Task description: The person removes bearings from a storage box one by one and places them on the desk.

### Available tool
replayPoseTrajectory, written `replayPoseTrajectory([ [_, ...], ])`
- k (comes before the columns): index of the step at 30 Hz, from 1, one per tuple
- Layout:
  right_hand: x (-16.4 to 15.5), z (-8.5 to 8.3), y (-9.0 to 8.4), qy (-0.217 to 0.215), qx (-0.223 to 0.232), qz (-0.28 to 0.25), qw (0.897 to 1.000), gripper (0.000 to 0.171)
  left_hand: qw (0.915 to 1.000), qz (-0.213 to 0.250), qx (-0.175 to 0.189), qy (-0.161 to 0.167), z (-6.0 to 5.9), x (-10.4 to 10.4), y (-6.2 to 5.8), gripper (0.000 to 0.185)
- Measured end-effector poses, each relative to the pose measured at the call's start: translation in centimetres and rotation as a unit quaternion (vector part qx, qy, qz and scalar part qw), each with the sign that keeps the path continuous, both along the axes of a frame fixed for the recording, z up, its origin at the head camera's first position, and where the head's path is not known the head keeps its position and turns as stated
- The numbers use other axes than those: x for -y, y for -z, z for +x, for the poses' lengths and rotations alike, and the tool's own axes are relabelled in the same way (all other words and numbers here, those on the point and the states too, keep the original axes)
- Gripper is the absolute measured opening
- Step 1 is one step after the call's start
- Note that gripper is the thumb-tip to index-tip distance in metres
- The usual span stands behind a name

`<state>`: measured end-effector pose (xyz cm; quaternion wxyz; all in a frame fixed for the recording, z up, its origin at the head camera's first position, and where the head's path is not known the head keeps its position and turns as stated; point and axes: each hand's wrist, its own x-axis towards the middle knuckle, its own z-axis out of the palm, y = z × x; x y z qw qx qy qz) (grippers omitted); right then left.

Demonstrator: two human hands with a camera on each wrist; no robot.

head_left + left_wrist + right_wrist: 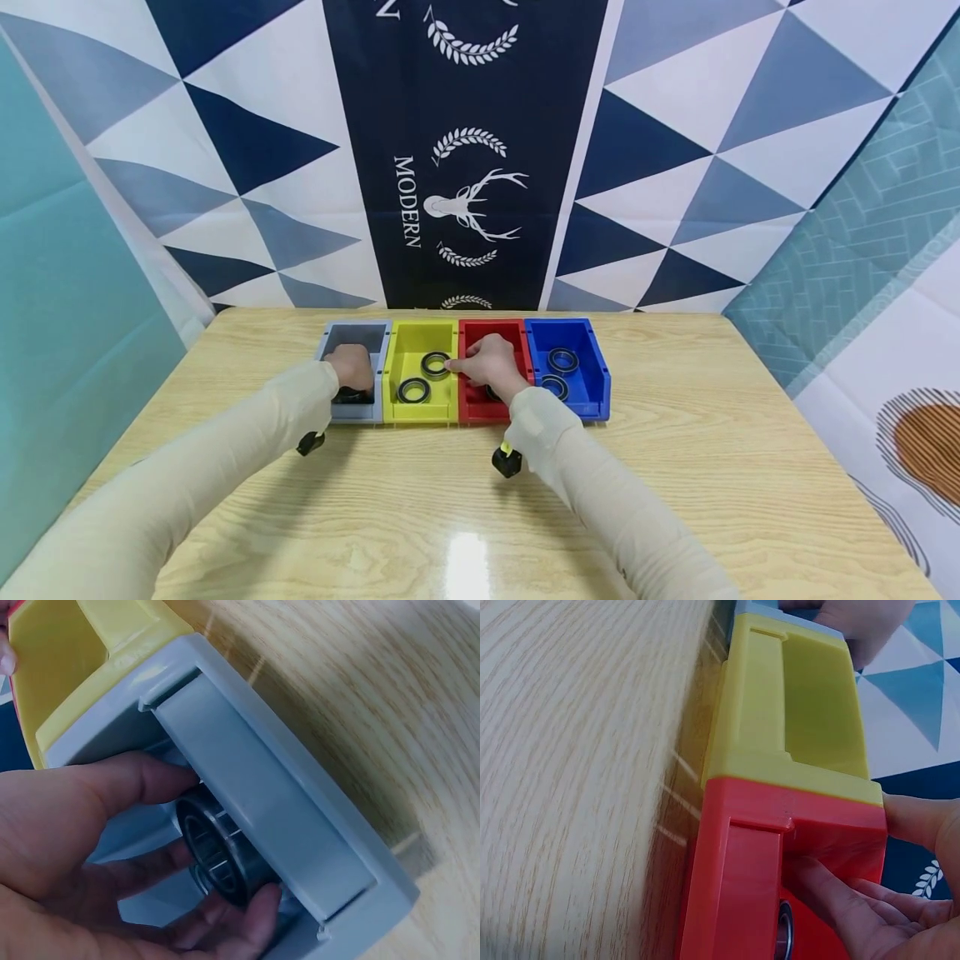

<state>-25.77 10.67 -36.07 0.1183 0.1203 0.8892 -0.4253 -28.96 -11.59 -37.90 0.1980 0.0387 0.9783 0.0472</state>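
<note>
Up front we have pale wood counter (420, 492). Beyond it, our left hand (350, 367) grasps a black ring (238, 856) in the grey bin (262, 802). Our right hand (491, 367) straddles the red bin (483, 412) side, thumb out, fingers in; can't tell if it's pinching. We see two rings each in yellow bin (412, 337) and blue bin (573, 333). Patterned backdrop (480, 100) behind.

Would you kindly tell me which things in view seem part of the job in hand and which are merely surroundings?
Likely job: left hand; right hand; black bearings; grey bin; yellow bin; red bin; blue bin.

Surroundings: wooden table; deer-print backdrop.
</note>
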Motion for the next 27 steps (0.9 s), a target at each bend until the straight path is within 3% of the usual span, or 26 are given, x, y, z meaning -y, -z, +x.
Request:
replayPoseTrajectory([
  [3, 0.0, 0.0, -0.1, 0.0, -0.002, 0.005, 1.0, 0.05, 0.9994, 0.017, -0.028, -0.002, 2.2, -0.6, -2.2, 0.029],
  [6, 0.0, -0.1, -0.3, 0.004, -0.001, 0.005, 1.0, 0.05, 0.998, 0.031, -0.051, 0.022, 3.0, -0.5, -2.6, 0.042],
  [12, 0.0, -0.1, -0.3, 0.001, -0.01, 0.012, 1.0, 0.051, 0.9938, 0.043, -0.08, 0.064, 3.0, 0.3, -2.3, 0.03],
  [21, 0.3, -0.1, -0.3, -0.013, -0.033, 0.056, 0.998, 0.036, 0.9934, 0.046, -0.084, 0.063, 3.0, 0.4, -2.7, 0.05],
  [27, 0.8, -0.2, -0.3, -0.033, -0.042, 0.077, 0.996, 0.026, 0.9943, 0.037, -0.078, 0.062, 3.0, 0.5, -2.3, 0.037],
])
